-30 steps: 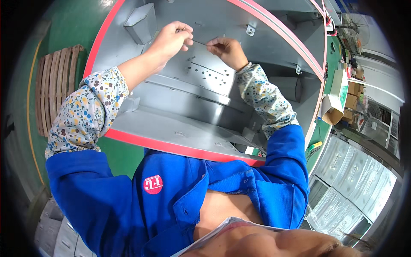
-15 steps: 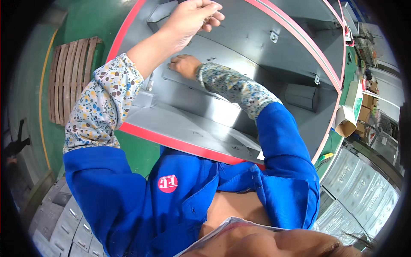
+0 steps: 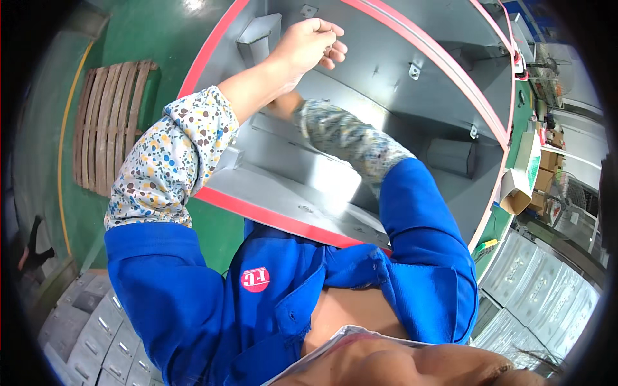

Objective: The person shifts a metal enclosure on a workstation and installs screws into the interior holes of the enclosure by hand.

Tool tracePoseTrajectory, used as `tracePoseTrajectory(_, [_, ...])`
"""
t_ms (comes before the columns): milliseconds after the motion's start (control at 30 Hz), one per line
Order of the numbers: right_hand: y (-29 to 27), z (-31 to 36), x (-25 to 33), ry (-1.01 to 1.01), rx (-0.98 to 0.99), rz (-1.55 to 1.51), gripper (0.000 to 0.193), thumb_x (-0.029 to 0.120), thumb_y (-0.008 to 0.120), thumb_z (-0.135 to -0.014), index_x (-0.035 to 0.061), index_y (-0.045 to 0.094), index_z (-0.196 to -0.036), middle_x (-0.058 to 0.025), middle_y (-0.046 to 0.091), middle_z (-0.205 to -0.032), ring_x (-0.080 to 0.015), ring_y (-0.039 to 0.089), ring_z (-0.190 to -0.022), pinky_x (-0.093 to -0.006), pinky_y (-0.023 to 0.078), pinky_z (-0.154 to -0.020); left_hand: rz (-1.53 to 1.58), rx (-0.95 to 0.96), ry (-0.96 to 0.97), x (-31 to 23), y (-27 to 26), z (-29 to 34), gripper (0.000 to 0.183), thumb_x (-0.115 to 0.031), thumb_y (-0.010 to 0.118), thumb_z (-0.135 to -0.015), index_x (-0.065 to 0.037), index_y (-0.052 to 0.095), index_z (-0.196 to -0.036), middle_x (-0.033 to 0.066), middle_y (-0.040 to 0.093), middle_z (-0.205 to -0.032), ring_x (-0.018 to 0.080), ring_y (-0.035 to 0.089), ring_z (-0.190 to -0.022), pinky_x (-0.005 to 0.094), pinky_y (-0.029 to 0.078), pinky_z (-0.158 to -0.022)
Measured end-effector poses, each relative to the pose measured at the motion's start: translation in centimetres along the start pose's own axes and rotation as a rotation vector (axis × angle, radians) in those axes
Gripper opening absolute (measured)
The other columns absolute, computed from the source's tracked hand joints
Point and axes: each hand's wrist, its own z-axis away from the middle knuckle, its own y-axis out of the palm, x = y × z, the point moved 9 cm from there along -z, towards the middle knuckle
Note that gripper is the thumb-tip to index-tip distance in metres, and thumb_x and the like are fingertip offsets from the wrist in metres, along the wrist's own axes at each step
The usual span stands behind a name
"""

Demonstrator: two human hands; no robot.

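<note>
In front of me lies a large grey metal cabinet shell (image 3: 360,77) with red edge strips, its open side facing up. My left hand (image 3: 314,46) is raised over its far left part, fingers curled together. Something small may sit between those fingertips, but I cannot make it out. Beneath my left wrist, my right hand (image 3: 286,103) reaches into the cabinet, near an inner ledge. The left forearm covers most of that hand, so its fingers are hidden, and its patterned sleeve is blurred.
A wooden pallet (image 3: 109,125) lies on the green floor to the left. Grey metal boxes with handles (image 3: 106,334) stand at lower left, and wrapped ones (image 3: 541,283) at lower right. At right are an open cardboard box (image 3: 515,192) and a fan (image 3: 570,199).
The cabinet and my left hand appear shifted right and slightly down in view. My right hand, seen on the inner ledge before, is now mostly behind my left forearm.
</note>
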Motion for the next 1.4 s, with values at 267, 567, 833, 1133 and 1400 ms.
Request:
tracePoseTrajectory(267, [-14.9, 8.7, 1.4, 0.697, 0.217, -1.169, 0.021, 0.013, 0.059, -0.081, -0.0011, 0.058, -0.096, -0.0061, 0.062, -0.084, -0.01, 0.058, -0.072, -0.0214, 0.048, -0.065, 0.002, 0.138, -0.139, 1.8, 0.9, 0.7, 0.022, -0.015, 0.044, -0.086, -0.002, 0.054, -0.099, 0.0054, 0.056, -0.079, 0.0081, 0.051, -0.065, 0.0204, 0.04, -0.055])
tracePoseTrajectory(567, [-22.4, 15.8, -6.4, 0.632, 0.101, 0.285, 0.014, 0.014, 0.053, -0.076, 0.0076, 0.062, -0.085, -0.0107, 0.063, -0.08, -0.0267, 0.061, -0.077, -0.0346, 0.049, -0.07, -0.142, 0.209, -0.402, 6.2, 1.4, 2.3, 0.02, -0.014, 0.041, -0.088, -0.002, 0.05, -0.101, 0.0022, 0.052, -0.08, 0.0058, 0.047, -0.065, 0.0187, 0.038, -0.054])
tracePoseTrajectory(833, [-19.1, 19.6, -10.2, 0.711, 0.166, 0.505, 0.013, 0.018, 0.051, -0.078, 0.0099, 0.06, -0.081, -0.009, 0.058, -0.088, -0.0293, 0.057, -0.081, -0.0381, 0.047, -0.069, -0.091, 0.189, -0.406, 6.0, 1.4, 2.5, 0.022, -0.017, 0.039, -0.089, -0.002, 0.053, -0.097, 0.0017, 0.051, -0.078, 0.0058, 0.046, -0.062, 0.0182, 0.037, -0.051])
tracePoseTrajectory(1133, [-16.6, 18.4, -10.6, 0.597, 0.174, 0.679, 0.013, 0.02, 0.051, -0.077, 0.0108, 0.06, -0.076, -0.01, 0.06, -0.082, -0.0269, 0.058, -0.075, -0.0385, 0.045, -0.068, -0.2, 0.133, -0.398, 6.1, 0.9, 3.1, 0.02, -0.008, 0.036, -0.084, 0.001, 0.049, -0.096, 0.0061, 0.053, -0.08, 0.0081, 0.048, -0.064, 0.0205, 0.04, -0.053])
tracePoseTrajectory(1400, [-15.9, 17.9, -9.9, 0.448, 0.194, 0.741, 0.014, 0.022, 0.052, -0.077, 0.0096, 0.058, -0.074, -0.0081, 0.06, -0.078, -0.0255, 0.059, -0.072, -0.0359, 0.043, -0.068, -0.151, 0.104, -0.43, 6.6, 0.8, 2.9, 0.024, -0.023, 0.04, -0.09, -0.002, 0.048, -0.1, 0.0054, 0.053, -0.085, 0.0067, 0.048, -0.069, 0.0191, 0.039, -0.056])
